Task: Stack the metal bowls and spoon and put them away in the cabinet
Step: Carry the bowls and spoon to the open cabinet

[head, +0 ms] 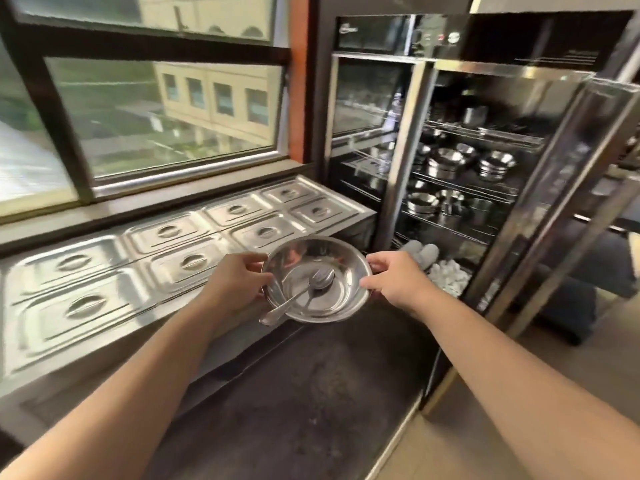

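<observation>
I hold a shiny metal bowl [341,271] in front of me with both hands, above the dark floor. My left hand [233,284] grips its left rim and my right hand [394,280] grips its right rim. A metal spoon [298,297] lies inside it, its handle sticking out over the near-left rim. Whether more bowls are stacked beneath it is hidden. The cabinet [405,143] stands just beyond, to the right, with its door [561,188] swung open. Its wire shelves carry stacks of metal bowls [446,164] and cups.
A steel counter with several lidded food pans [166,233] runs along the window on the left. White cloths and grey rolled items [446,275] lie at the cabinet's bottom. The open glass door juts out on the right.
</observation>
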